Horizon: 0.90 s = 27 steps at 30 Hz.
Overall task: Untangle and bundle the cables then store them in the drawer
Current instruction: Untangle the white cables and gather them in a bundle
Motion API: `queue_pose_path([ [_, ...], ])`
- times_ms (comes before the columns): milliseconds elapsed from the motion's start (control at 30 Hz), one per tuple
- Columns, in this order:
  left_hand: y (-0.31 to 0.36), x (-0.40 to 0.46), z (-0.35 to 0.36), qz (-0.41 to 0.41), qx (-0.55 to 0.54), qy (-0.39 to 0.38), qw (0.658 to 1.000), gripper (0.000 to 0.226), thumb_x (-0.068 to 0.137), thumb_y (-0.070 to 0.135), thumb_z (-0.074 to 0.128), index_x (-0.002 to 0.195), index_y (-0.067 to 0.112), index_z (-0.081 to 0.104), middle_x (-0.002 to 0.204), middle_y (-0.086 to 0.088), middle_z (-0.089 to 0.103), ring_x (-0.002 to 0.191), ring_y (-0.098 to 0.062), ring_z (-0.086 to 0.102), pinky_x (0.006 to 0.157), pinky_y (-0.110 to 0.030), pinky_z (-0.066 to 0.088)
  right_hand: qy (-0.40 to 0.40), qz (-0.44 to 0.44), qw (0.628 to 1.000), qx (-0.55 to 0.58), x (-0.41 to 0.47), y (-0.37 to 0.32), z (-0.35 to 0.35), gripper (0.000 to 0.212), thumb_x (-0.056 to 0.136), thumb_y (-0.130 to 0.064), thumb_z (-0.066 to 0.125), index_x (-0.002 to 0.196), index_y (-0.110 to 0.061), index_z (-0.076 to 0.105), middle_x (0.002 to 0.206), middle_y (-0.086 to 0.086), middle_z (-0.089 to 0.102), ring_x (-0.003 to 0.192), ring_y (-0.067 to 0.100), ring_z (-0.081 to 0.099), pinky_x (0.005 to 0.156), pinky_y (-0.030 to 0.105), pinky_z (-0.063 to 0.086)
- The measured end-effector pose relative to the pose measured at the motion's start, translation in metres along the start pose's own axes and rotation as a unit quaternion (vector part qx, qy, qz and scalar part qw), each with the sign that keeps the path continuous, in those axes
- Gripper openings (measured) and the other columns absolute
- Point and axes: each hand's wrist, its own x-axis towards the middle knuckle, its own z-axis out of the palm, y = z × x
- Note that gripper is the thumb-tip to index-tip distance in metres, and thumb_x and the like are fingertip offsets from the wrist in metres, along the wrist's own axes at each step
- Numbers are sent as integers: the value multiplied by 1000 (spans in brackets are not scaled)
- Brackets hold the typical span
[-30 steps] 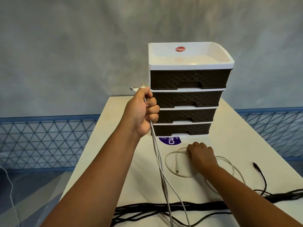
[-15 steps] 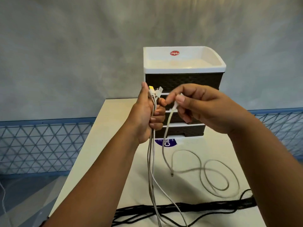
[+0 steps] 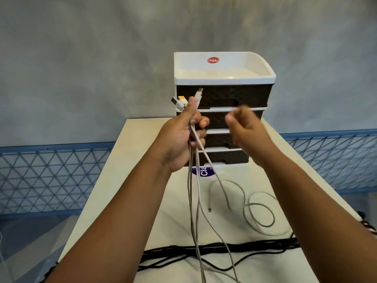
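Observation:
My left hand (image 3: 183, 137) grips a bunch of white cables (image 3: 196, 197) held upright in front of the drawer unit (image 3: 224, 99). Their plug ends (image 3: 199, 94) stick up above my thumb. The strands hang down to the table, and one loops on the tabletop (image 3: 257, 209). My right hand (image 3: 246, 131) hovers just right of the left, blurred, fingers loosely curled with nothing visible in them. All the brown drawers are closed. Black cables (image 3: 214, 250) lie across the near part of the table.
The drawer unit has a white top tray (image 3: 263, 76) and stands at the far end of the cream table (image 3: 126, 176). A purple label (image 3: 204, 172) lies at its base. Blue mesh fencing (image 3: 51, 176) runs behind, below a grey wall.
My right hand lifted a white cable end from the table, passed it to my left hand's bunch and drew back to the right. Another plug now stands above my left thumb.

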Motion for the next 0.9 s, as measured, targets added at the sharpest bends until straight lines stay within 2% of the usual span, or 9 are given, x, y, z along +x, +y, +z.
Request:
queue_pose_path([
  [33, 1, -1, -2, -1, -11, 9, 1000, 48, 100, 50, 40, 62, 20, 35, 70, 1, 43, 59, -10, 33, 51, -21, 24, -24, 63, 991, -113, -1, 29, -2, 14, 99, -33, 53, 106, -21, 56, 91, 2, 61, 79, 16, 58, 64, 30, 47],
  [100, 2, -3, -6, 2, -26, 22, 999, 49, 99, 51, 39, 62, 20, 36, 69, 0, 43, 63, -10, 40, 51, -20, 30, -134, 176, 913, -343, -15, 85, -9, 26, 98, -34, 53, 115, -15, 60, 117, 10, 63, 102, 25, 59, 84, 35, 49],
  [200, 3, -9, -7, 5, -46, 26, 999, 49, 100, 52, 37, 63, 19, 36, 62, 2, 40, 62, -10, 44, 51, -21, 35, -173, 246, 830, -469, -47, 140, -15, 51, 91, -52, 58, 124, -13, 55, 127, 13, 56, 116, 30, 53, 98, 38, 44],
  [267, 2, -12, -3, 6, -68, 22, 997, 49, 101, 51, 35, 64, 19, 37, 58, 3, 36, 58, -10, 44, 51, -21, 35, -135, 219, 827, -499, -63, 159, -10, 51, 86, -57, 60, 117, -16, 54, 119, 10, 54, 113, 30, 50, 94, 42, 47],
  [467, 0, -25, 11, 8, -141, 29, 990, 49, 100, 51, 37, 63, 20, 37, 52, 6, 26, 46, -5, 22, 45, -19, 17, -63, 133, 842, -519, -86, 171, 3, 18, 86, -14, 50, 93, -9, 65, 97, 10, 64, 90, 31, 60, 73, 34, 48],
  [567, -3, -36, 17, 20, -151, 49, 987, 49, 100, 51, 38, 62, 20, 39, 52, 6, 26, 44, -5, 21, 43, -18, 17, -31, 159, 901, -402, -84, 166, -10, 17, 90, 0, 47, 96, 4, 62, 99, 21, 66, 90, 36, 62, 73, 34, 44],
  [633, -4, -44, 25, 31, -159, 53, 985, 49, 100, 51, 38, 62, 20, 40, 51, 7, 26, 44, -5, 21, 41, -18, 18, 24, 219, 954, -205, -84, 148, -21, 13, 93, 3, 44, 96, 5, 56, 95, 23, 62, 81, 35, 61, 63, 31, 43],
  [733, 0, -57, 42, 38, -174, 41, 983, 50, 100, 51, 37, 61, 21, 39, 49, 8, 27, 41, -4, 22, 37, -16, 20, 52, 300, 950, 71, -86, 115, -39, 14, 99, 0, 36, 98, -3, 49, 91, 21, 58, 67, 28, 62, 58, 32, 52],
  [900, 8, -85, 86, 84, -143, 68, 984, 49, 101, 52, 36, 62, 21, 36, 48, 8, 23, 42, -4, 17, 37, -17, 18, 20, 216, 968, 126, -94, 50, -82, 12, 104, -12, 39, 103, -8, 50, 89, 14, 60, 73, 25, 65, 65, 34, 54],
])
